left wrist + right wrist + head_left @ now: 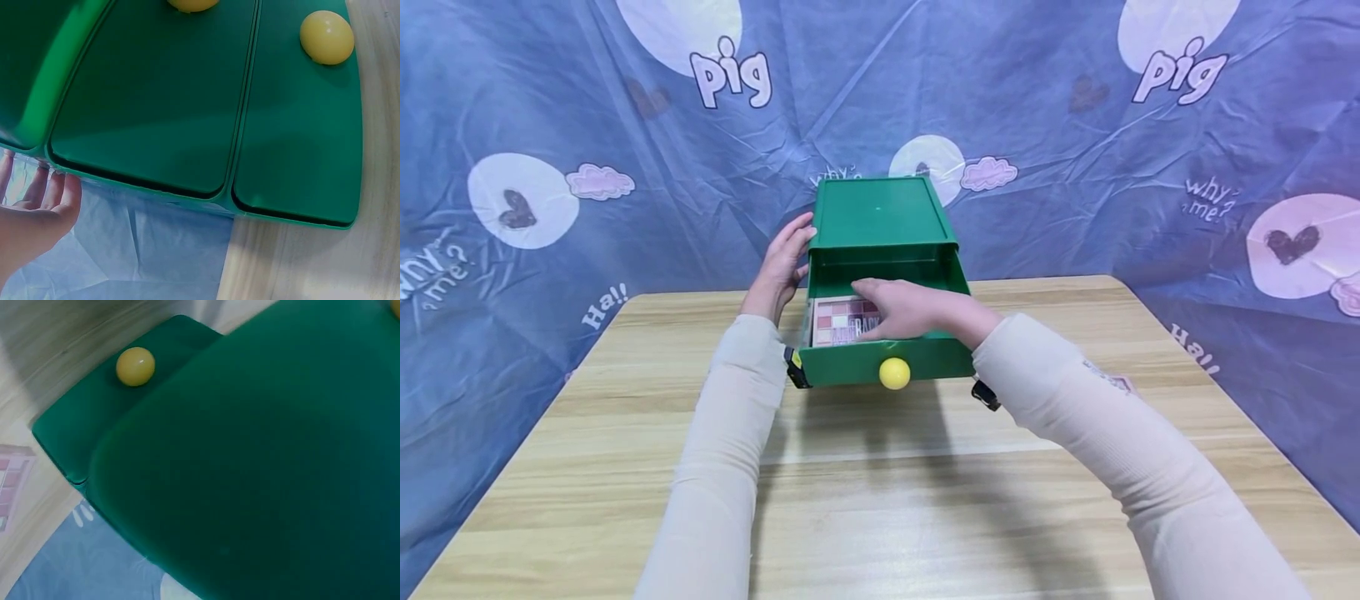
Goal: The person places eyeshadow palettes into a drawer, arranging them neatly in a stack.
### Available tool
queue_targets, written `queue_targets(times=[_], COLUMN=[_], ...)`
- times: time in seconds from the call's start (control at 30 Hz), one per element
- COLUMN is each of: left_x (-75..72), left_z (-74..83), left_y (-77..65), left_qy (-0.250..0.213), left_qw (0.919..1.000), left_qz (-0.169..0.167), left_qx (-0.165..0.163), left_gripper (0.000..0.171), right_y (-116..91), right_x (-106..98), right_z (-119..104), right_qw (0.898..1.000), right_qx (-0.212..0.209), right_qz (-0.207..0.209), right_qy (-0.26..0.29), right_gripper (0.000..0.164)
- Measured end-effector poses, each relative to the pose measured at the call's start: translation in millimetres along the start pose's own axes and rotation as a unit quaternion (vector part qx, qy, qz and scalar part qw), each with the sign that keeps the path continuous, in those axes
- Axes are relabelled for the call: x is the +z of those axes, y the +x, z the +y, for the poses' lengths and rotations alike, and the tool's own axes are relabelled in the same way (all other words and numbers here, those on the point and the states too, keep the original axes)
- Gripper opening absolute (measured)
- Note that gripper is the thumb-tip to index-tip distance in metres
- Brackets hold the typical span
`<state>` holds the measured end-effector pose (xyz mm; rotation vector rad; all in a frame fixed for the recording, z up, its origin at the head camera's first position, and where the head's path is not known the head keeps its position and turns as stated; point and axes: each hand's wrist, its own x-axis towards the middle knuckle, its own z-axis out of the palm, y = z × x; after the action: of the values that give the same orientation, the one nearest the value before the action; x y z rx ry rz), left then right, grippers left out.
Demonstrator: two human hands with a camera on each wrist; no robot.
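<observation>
Green cabinet: the cabinet (880, 208) stands toward the far side of the wooden table (700, 467), with a flat, rimmed top.
Top drawer: the top drawer (842, 367) is pulled out toward the near side; its front carries a round yellow knob (894, 373).
In the top drawer: a palette (835, 322) with a grid of pink and pale squares and dark lettering lies in the left part, close to the left wall; its right end is hidden under the hand.
Lower drawers: a middle drawer (150, 106) and a bottom drawer (294, 137) are pushed in, each with a yellow knob; their contents are hidden.
Left hand: the left hand (782, 262) rests against the cabinet's left side, fingers extended, thumb apart from them.
Right hand: the right hand (910, 308) reaches into the drawer over the palette, thumb on the near side, fingers on the far side; I cannot tell whether it grips.
Right of the cabinet: a second pink palette (12, 481) lies on the table, partly in view.
Far side: a blue printed cloth (625, 100) hangs behind.
</observation>
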<state>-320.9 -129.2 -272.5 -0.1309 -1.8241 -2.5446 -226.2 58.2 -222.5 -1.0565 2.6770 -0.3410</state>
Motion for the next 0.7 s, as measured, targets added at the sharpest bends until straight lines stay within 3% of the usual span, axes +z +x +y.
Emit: queue_targets(times=[0.33,0.7], left_x=[0.8,1.4], left_z=[-0.4,0.8], left_y=[0.9,-0.8], left_qy=[-0.003,-0.012], left_qw=[1.0000,0.9999], left_qz=[0.001,0.008], left_qx=[-0.002,-0.004], left_gripper=[0.046,0.046], right_y=[-21,-48], right_x=[-24,-55], right_z=[2,22], right_qw=[0.999,0.988], right_qx=[0.006,0.036], right_qz=[0.030,0.130], right_qy=[0.032,0.078], right_gripper=[0.078,0.077])
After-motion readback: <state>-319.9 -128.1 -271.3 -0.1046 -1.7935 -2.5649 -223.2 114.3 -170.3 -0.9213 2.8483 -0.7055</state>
